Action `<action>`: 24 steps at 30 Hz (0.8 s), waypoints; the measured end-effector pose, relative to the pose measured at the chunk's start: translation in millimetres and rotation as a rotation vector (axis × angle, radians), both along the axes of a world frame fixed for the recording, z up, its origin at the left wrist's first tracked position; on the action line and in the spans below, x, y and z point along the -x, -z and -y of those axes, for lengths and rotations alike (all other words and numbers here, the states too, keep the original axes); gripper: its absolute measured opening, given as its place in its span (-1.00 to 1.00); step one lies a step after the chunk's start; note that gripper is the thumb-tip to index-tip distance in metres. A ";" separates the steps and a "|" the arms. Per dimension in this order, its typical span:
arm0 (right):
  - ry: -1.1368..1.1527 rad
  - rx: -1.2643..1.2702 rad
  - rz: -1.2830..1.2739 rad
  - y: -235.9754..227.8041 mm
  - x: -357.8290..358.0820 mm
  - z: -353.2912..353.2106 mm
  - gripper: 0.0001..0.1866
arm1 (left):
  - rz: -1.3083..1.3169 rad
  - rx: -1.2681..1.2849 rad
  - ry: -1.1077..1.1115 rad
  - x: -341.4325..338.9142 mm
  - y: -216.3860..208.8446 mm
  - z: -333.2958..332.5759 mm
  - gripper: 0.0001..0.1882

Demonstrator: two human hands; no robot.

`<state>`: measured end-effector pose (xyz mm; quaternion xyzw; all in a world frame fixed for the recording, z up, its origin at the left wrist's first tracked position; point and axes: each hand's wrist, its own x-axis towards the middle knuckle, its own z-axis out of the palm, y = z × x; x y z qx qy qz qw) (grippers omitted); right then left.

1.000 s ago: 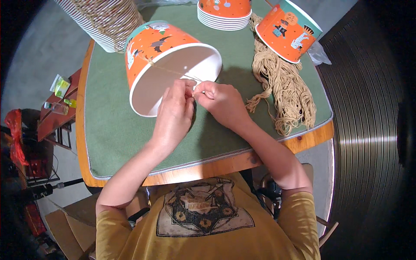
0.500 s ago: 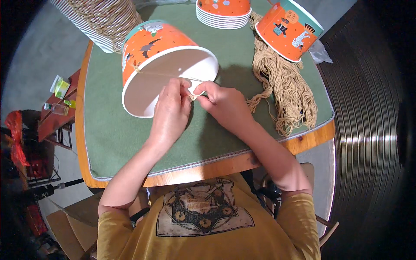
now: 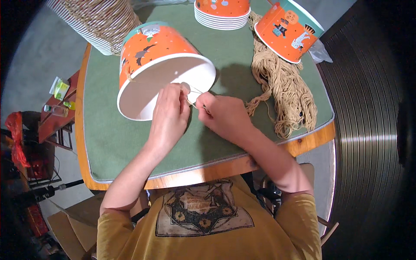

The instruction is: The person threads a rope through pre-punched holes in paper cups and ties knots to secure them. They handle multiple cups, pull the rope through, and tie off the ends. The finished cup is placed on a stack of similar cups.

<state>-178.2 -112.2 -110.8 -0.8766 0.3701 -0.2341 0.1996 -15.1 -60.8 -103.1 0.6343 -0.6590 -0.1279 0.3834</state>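
Note:
An orange paper bucket (image 3: 167,47) with a bat print and a green band lies tilted on the table, its white mouth turned toward me. A tan cord is knotted at the left of its rim and runs across the mouth to my hands. My left hand (image 3: 170,108) pinches the cord in front of the opening, close to the rim. Just right of it, my right hand (image 3: 225,113) has its fingers closed on the cord, with short strands stretched between both hands. The fingertips partly hide the cord's end.
A bundle of tan cords (image 3: 286,91) lies to the right, beside another orange bucket (image 3: 288,30). Stacked orange buckets (image 3: 222,15) stand at the back, and a tall stack wound with cord (image 3: 97,21) at far left. Green cloth (image 3: 130,151) covers the wooden-edged table.
My right hand has shifted slightly down and away from the left, opening a gap with cord strands across it. The bucket has moved a little left and down.

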 end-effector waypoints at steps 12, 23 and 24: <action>-0.069 0.035 -0.022 3.9 0.9 -2.5 -0.82 | 0.082 -0.008 -0.003 -2.1 6.1 0.4 -0.74; -0.057 -0.385 0.185 -62.5 -7.7 9.0 -0.82 | 0.230 0.067 0.047 -17.2 -41.2 -17.4 -0.62; -0.084 -0.415 0.212 -71.2 -10.7 10.2 -0.83 | 0.266 0.075 0.012 -16.2 -47.6 -20.2 -0.60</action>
